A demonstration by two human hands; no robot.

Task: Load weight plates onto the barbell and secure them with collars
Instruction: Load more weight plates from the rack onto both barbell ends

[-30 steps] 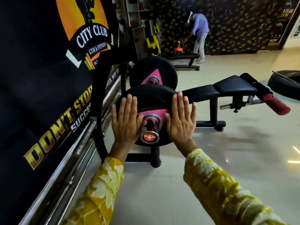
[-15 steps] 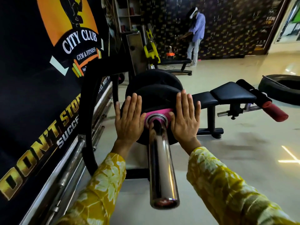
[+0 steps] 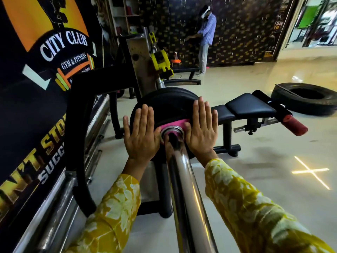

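A chrome barbell sleeve (image 3: 184, 189) runs away from me through the hub of a black weight plate (image 3: 169, 110) with a pink label. Right behind that plate sits a second black plate (image 3: 175, 91), touching it. My left hand (image 3: 140, 134) lies flat on the front plate's face to the left of the sleeve, fingers straight and close together. My right hand (image 3: 201, 128) lies flat on the same face to the right of the sleeve. Neither hand grips anything. No collar shows on the sleeve.
A black curved rack frame (image 3: 76, 143) and chrome rails (image 3: 54, 198) run along the banner wall on the left. A black bench (image 3: 249, 106) with a red roller stands to the right, a tyre (image 3: 306, 99) beyond it. A person (image 3: 205, 39) stands far back.
The front plate has slid far down the sleeve under both flat palms and now sits against the rear plate. A long stretch of bare sleeve now reaches toward me.
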